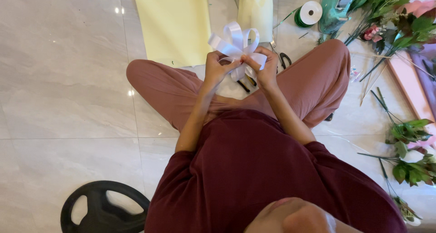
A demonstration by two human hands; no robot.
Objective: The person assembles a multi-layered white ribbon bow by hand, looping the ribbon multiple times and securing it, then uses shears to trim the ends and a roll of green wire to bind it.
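Clearly, left hand point(215, 68) and right hand point(265, 65) both pinch the white ribbon bow point(236, 44), held between and just above them; slackened fingers would likely let its loops spring apart.

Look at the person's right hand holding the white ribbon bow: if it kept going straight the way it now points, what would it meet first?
The right hand points away from the body, past the white ribbon bow. First in that line is probably the pale yellow roll on the floor, though depth is unclear from this single view.
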